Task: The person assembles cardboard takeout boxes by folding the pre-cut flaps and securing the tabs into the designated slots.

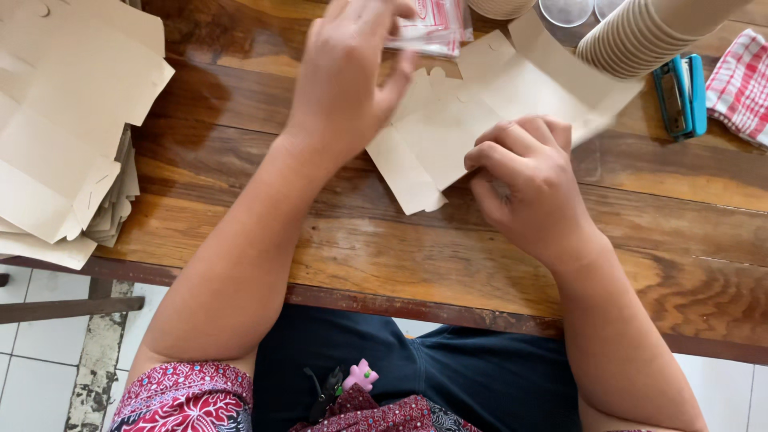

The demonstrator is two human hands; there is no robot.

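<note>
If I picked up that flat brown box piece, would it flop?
Probably a little. The flat cardboard cutout looks thin and creased, so its flaps would likely bend. It seems light: the right hand pins it with just fingertips.

- My left hand [344,76] reaches forward, palm down, wrist straight, fingers loosely curled and slightly blurred.
- My right hand [524,180] sits nearer me, fingers folded under into a loose fist, knuckles up.
- Both my forearms are bare, angling inward.
</note>
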